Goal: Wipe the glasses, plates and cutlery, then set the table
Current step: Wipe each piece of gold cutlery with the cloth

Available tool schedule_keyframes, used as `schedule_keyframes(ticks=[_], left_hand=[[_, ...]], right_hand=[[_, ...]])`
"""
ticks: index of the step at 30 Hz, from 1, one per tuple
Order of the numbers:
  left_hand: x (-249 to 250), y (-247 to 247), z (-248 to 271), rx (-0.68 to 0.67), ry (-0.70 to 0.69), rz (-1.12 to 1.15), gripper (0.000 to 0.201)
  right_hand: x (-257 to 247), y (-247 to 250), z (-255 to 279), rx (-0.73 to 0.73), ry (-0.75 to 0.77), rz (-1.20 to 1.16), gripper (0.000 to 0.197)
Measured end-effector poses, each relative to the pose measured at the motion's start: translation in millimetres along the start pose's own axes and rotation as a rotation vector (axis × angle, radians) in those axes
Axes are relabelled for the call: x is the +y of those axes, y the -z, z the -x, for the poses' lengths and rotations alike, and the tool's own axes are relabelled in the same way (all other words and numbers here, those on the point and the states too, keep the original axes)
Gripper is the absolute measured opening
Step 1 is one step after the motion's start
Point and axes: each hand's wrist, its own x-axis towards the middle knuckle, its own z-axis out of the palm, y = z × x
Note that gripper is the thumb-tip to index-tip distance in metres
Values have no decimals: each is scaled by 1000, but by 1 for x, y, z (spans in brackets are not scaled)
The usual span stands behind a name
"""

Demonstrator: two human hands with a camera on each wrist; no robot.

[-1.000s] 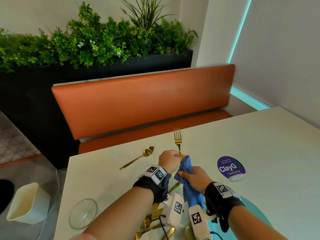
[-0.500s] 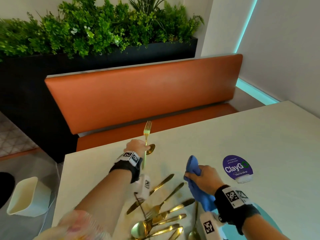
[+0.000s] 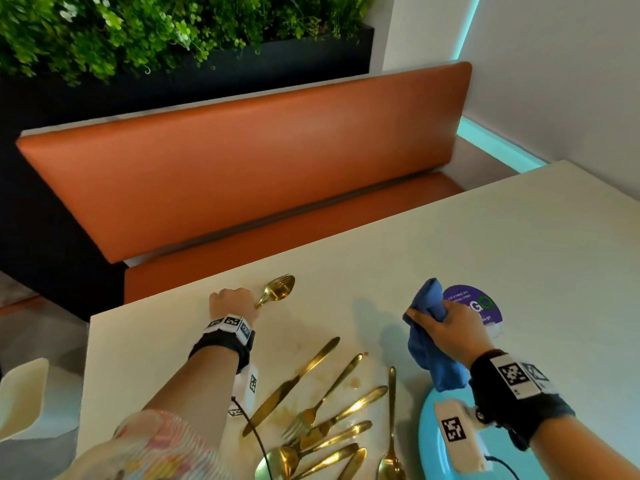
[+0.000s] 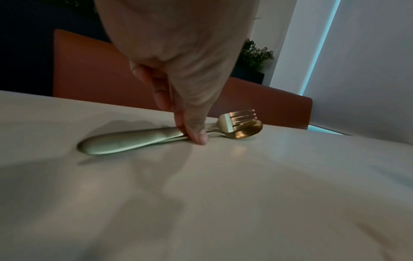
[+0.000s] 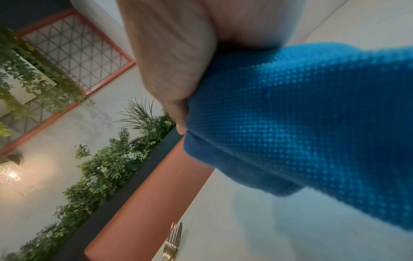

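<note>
My left hand [image 3: 231,301] is near the table's far edge and pinches the handle of a gold fork [image 4: 240,117]. The fork lies flat on top of a gold spoon [image 3: 277,293], its tines over the spoon's bowl [image 4: 249,131]. In the left wrist view my fingertips [image 4: 196,134] press down on the stacked handles. My right hand [image 3: 450,323] hovers over the table's middle and grips a bunched blue cloth [image 3: 427,344], which fills the right wrist view [image 5: 301,123]. A heap of several gold knives, forks and spoons [image 3: 329,420] lies close to me between my arms.
A teal plate [image 3: 427,441] sits under my right wrist. A round purple sticker [image 3: 485,301] is on the table [image 3: 519,271] beyond the cloth. Small brown stains [image 3: 355,381] mark the tabletop by the cutlery. An orange bench [image 3: 242,161] runs behind the table, and a white container [image 3: 20,396] stands low at the left.
My left hand pulled the fork out of the cloth, carried it left and forward, and lowered it flat onto the spoon. My right hand stayed near the sticker with the cloth.
</note>
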Motion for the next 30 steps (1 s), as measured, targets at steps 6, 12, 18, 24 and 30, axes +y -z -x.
schedule_keyframes(ticks=[6,12,18,24,30], left_hand=[[4,7,7,84,-51,-15,28],[46,28,45,-57,-298,256,25],[102,29,117,-186,-604,272,28],[149,7,170,-181,-913,63,27],[169,1,191,-126,-1035,-47,25]], right_hand=[[3,4,6,-15,-41,2,40],[-4,13,20,-133,-110,-45,38],[7,18,33,-121,-244,-428,40],[29,37,54,-155,-328,-691,12],[53,43,72,-175,-430,-936,14]])
